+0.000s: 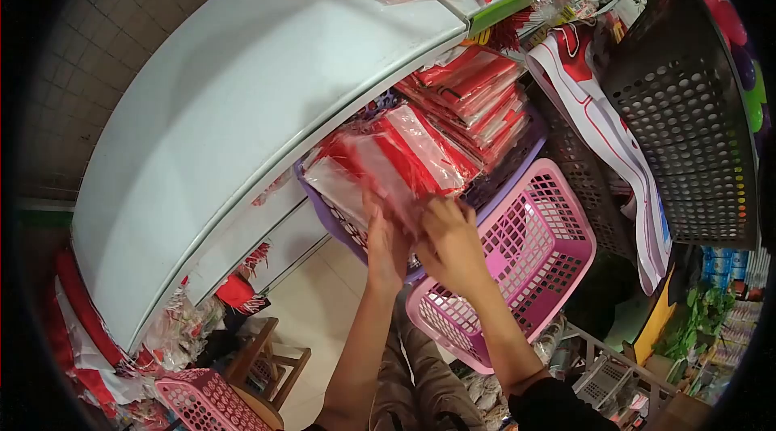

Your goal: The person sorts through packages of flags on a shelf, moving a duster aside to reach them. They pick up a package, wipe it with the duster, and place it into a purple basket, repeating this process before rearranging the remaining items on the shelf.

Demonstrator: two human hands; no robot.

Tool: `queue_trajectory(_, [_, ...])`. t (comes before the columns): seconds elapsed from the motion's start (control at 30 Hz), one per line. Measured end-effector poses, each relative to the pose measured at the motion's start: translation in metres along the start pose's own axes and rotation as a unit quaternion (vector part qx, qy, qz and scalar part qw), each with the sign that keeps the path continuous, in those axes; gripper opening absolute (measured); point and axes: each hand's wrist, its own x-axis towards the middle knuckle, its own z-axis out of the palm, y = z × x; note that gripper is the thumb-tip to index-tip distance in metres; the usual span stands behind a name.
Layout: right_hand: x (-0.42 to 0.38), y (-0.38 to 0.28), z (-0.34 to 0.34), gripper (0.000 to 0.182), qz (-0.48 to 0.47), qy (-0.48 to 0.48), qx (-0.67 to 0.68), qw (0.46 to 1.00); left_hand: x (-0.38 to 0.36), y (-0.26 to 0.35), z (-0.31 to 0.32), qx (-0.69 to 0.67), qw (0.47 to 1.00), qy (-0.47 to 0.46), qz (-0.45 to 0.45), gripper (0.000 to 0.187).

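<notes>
Slick plastic could be sending the blurred red-and-white packet [378,166] over the purple basket's [323,213] near edge; its far-end stack [477,100] might be toppling if bumped. My left hand [386,243] and right hand [446,241] are working close together at the packet, blur hiding their grip. Purple basket's holding both; pink basket [575,269] is sitting beside its right edge.

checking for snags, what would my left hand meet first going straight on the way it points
Likely the blurred red-and-white packet directly beyond your left hand; contact and depth are unclear.
</notes>
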Motion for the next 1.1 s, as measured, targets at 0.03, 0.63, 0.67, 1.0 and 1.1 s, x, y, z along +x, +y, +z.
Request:
queue_trajectory(0.03, [-0.007,-0.005,-0.001,0.027,-0.016,-0.002,0.005,1.000,0.001,-0.001,-0.004,0.036,0.999,0.016,-0.006,0.063])
queue_trajectory(0.63, [-0.111,-0.182,-0.181,0.037,0.121,0.060,0.662,0.737,-0.193,0.136,0.169,-0.047,0.997,-0.010,0.062,0.055])
queue_trajectory(0.67, [-0.114,-0.201,-0.195,0.041,0.118,0.045,0.698,0.705,-0.205,0.147,0.180,-0.018,0.996,-0.008,0.088,0.055])
queue_trajectory(1.0, [-0.104,-0.286,-0.251,0.034,-0.042,-0.078,0.576,0.813,-0.267,0.206,0.234,-0.197,0.948,-0.205,0.143,0.061])
queue_trajectory(1.1, [-0.042,-0.296,-0.263,0.035,-0.101,0.141,0.308,0.936,-0.278,0.223,0.237,-0.183,0.948,-0.200,0.168,0.060])
